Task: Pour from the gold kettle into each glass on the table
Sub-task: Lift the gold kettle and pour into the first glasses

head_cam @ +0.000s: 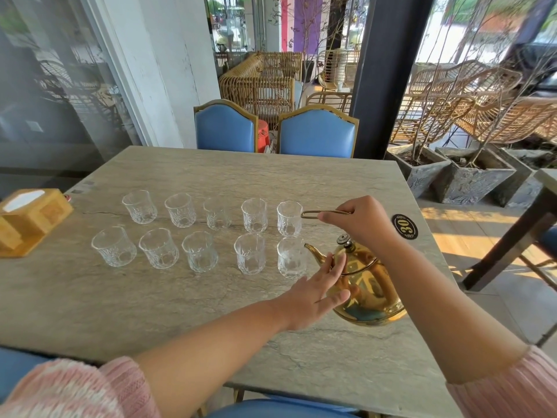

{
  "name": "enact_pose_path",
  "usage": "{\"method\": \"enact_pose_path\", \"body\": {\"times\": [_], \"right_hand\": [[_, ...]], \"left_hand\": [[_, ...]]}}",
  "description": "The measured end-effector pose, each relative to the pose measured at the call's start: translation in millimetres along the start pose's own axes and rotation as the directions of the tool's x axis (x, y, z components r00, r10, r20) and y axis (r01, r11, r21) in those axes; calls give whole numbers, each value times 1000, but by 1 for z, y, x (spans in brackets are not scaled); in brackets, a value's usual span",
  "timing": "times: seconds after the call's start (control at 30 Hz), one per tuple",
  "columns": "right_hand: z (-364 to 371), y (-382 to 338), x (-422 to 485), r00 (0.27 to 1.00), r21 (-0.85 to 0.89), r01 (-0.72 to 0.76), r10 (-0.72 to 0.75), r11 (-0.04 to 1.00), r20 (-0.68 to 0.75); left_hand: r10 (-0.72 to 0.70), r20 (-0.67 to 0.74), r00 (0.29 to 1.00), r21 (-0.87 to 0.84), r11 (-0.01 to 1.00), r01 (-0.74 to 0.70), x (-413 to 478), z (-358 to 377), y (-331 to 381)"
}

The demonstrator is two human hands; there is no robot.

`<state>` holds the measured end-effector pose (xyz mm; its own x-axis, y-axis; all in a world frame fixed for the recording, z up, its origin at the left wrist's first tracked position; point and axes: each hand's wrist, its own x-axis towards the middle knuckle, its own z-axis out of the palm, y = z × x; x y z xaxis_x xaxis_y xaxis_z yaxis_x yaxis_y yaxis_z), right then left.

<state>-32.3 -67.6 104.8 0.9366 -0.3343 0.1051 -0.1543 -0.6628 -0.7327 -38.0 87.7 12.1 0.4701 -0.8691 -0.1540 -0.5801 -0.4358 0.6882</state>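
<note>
Two hands on the gold kettle; zero of ten glasses visibly filled.
Right hand pinches the thin wire handle, fingers curled round it. Left hand is spread flat, straight fingers pressed on the kettle's side. Kettle sits at the table's right side, tipped, spout at the rim of the near-right glass. No stream visible, and I can't tell if that glass holds liquid. My read: first pour just starting, essentially all ten left.
</note>
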Motion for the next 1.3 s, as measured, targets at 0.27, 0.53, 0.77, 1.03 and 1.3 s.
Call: {"method": "enact_pose_path", "body": {"times": [0.27, 0.53, 0.77, 1.03, 1.3], "right_hand": [[-15, 26, -11, 981, 327, -144, 177, 934, -73], [-25, 28, 4, 958, 465, -124, 227, 877, -173], [-26, 14, 50, 971, 336, -101, 167, 936, -172], [-8, 8, 112, 991, 193, -47, 70, 980, -115], [14, 2, 142, 999, 48, -33, 35, 998, -40]], "left_hand": [[-34, 0, 999, 72, 997, 34, 13, 4, -1], [-50, -5, 999, 117, 992, 51, 34, -18, 6], [-63, -10, 998, 170, 983, 64, 64, -51, -7], [-88, -55, 995, 152, 984, 96, 95, -74, -31], [-133, -48, 990, 99, 986, 138, 100, -75, -43]]}}
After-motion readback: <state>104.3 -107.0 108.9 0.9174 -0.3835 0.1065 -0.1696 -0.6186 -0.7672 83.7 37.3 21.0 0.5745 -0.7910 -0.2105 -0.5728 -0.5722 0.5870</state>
